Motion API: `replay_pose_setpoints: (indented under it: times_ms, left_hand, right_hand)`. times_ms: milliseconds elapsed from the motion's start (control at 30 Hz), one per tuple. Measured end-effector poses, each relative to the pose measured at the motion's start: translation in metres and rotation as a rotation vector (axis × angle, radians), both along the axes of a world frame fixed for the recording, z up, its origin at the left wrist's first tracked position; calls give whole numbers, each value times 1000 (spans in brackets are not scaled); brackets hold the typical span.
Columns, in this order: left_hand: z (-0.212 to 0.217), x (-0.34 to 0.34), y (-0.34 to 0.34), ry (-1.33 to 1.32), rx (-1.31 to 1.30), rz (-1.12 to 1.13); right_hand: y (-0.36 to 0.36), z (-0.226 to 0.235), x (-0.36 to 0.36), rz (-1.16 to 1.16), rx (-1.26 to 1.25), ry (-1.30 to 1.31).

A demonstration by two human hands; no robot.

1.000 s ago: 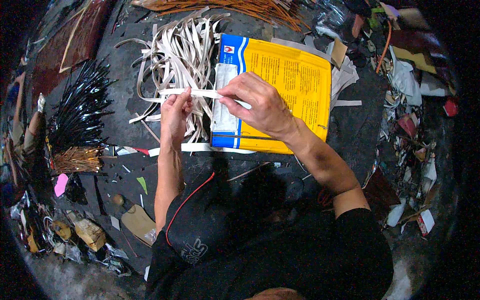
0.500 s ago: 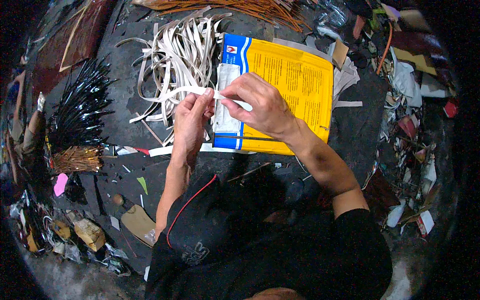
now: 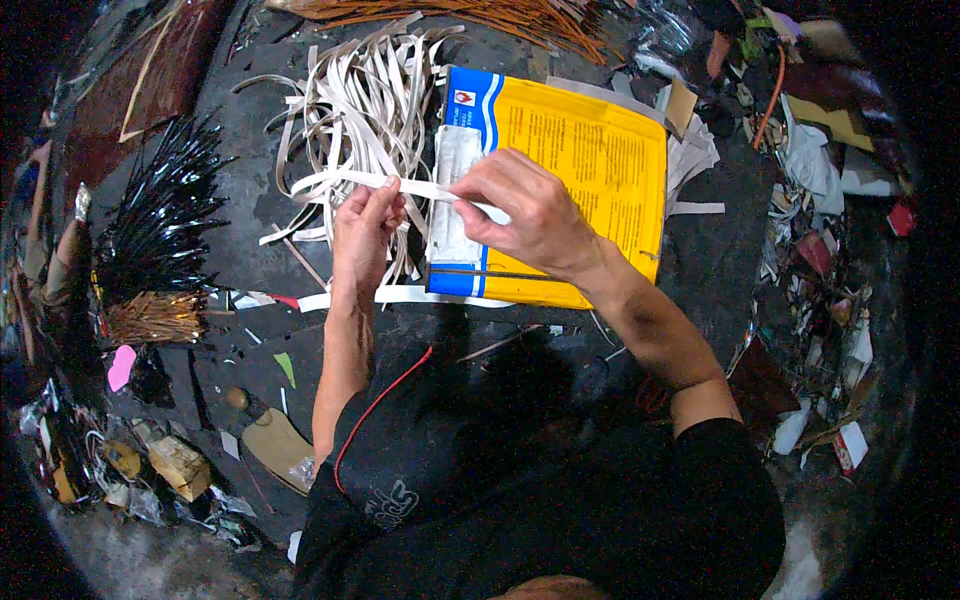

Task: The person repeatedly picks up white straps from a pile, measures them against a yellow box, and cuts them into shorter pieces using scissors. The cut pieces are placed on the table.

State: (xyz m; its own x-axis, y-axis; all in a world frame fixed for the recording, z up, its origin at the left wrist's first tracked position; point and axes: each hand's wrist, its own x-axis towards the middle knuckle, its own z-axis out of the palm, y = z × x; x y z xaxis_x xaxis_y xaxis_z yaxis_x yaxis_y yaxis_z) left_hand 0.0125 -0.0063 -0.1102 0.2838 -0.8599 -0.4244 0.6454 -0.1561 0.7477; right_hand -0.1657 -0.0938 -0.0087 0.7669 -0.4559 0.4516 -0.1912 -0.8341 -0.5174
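A narrow white strip [image 3: 420, 187] is stretched between my two hands. My left hand [image 3: 362, 222] pinches it between thumb and finger, close to a tangled pile of white strips [image 3: 350, 90]. The strip's far part loops back toward that pile. My right hand [image 3: 525, 215] pinches the same strip near its end, above a yellow and blue printed sheet or bag [image 3: 590, 170]. A folded white pad [image 3: 456, 165] lies on the sheet's left side, partly behind my right hand. A dark thin rod [image 3: 530, 277] crosses the sheet's near edge.
Black shiny strands [image 3: 165, 215] and a brown bristle bundle [image 3: 155, 318] lie at left. Brown rods [image 3: 480, 14] lie at the far side. Scraps [image 3: 815, 170] heap up on the right. Another white strip [image 3: 430, 295] runs along the sheet's near side. Crumpled waste [image 3: 180, 465] sits lower left.
My left hand has slid left along the strip, so a longer stretch shows between my hands. My right hand has barely moved and still pinches the strip.
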Motion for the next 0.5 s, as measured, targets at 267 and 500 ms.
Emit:
replay_pose_setpoints:
  times_ms: [267,500]
  left_hand:
    - [-8,6,1,-24,37,12]
    - [-16,17,6,343,-152,97]
  right_hand:
    - [0,1,-2,10,-32,21]
    - [-1,-5,10,27,-22,-24]
